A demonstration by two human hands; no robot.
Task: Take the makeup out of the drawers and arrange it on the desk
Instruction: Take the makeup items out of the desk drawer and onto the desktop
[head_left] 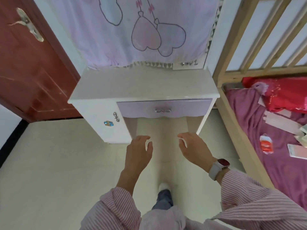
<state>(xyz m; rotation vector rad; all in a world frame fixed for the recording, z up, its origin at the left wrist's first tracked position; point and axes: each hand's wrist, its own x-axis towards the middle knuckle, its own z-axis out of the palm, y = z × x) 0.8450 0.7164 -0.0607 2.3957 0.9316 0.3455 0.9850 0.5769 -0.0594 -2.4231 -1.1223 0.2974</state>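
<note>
The white bench (142, 85) stood against a curtain (132, 30), its lilac drawer (164, 108) closed, between a red door (31, 72) and a bed (272, 127). No makeup showed. The left hand (137, 153) and right hand (194, 148) hung apart over the tiled floor (58, 163), fingers loosely curled, holding nothing.

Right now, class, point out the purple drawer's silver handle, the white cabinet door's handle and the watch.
Purple drawer's silver bow-shaped handle (163, 111), head view, its middle.
White cabinet door's silver handle (116, 117), head view, its middle.
White-strapped red-faced watch (223, 163), head view, its face.
</note>
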